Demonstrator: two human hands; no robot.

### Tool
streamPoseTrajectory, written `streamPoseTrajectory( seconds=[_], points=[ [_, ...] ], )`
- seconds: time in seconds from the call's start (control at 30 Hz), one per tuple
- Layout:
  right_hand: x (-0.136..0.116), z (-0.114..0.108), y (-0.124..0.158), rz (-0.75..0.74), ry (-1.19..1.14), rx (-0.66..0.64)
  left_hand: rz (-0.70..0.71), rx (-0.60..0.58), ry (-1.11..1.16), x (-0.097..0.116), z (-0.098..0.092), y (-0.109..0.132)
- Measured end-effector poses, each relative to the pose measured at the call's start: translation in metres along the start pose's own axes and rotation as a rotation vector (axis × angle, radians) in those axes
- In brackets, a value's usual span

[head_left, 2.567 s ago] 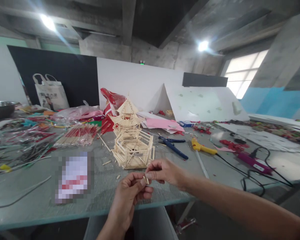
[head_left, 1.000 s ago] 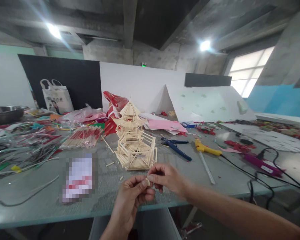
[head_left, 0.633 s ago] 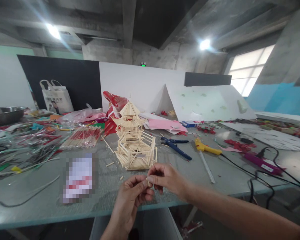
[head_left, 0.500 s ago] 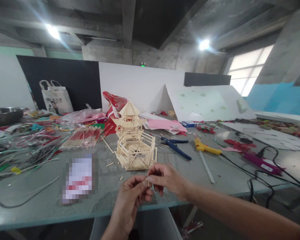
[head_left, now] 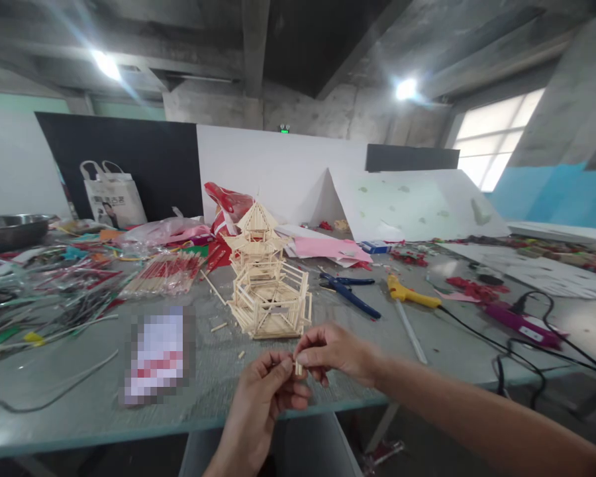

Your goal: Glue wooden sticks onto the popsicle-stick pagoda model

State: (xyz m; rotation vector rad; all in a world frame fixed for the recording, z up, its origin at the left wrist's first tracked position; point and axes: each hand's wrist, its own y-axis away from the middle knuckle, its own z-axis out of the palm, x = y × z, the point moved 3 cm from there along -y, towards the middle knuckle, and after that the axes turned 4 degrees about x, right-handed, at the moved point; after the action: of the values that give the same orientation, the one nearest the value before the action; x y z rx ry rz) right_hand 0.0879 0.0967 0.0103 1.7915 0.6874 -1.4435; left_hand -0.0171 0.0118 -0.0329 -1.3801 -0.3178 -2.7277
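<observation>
My left hand [head_left: 263, 397] and my right hand [head_left: 335, 352] meet over the table's near edge. Both pinch one short wooden stick piece [head_left: 298, 368] between fingertips. Just beyond them stands an open wooden stick frame [head_left: 271, 305], and behind it a small stick pagoda with a pointed roof [head_left: 255, 242]. A few loose stick bits [head_left: 218, 326] lie on the grey table [head_left: 79, 404] near the frame.
Blue pliers [head_left: 350, 295], a yellow glue gun [head_left: 410, 296] and a purple tool [head_left: 519, 324] with black cables lie to the right. A bundle of red-tipped sticks [head_left: 163, 271], wires and plastic scraps crowd the left. A blurred card [head_left: 156, 354] lies front left. White boards stand behind.
My hands have stayed together on the stick piece, dropping slightly toward the table edge. The view shifted a little right since the oldest frame.
</observation>
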Motion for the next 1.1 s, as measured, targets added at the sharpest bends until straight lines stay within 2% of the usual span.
streamPoseTrajectory(
  seconds=[0.17,0.3,0.63,1.1],
  points=[
    [-0.0012,0.0002,0.0019,-0.083,0.035,0.053,-0.009,0.060,0.037,0.0005,-0.0019,0.0056],
    [-0.0005,0.0021,0.0024,-0.088,0.031,0.066,-0.027,0.090,0.038,-0.0005,-0.0025,0.0065],
    [0.0078,0.0037,-0.0042,-0.133,0.053,0.089,-0.073,0.056,0.038,-0.0002,-0.0022,0.0088],
    [0.0009,0.0063,0.0000,-0.131,0.035,0.088,-0.110,0.064,0.054,0.0011,-0.0021,0.0101]
  ],
)
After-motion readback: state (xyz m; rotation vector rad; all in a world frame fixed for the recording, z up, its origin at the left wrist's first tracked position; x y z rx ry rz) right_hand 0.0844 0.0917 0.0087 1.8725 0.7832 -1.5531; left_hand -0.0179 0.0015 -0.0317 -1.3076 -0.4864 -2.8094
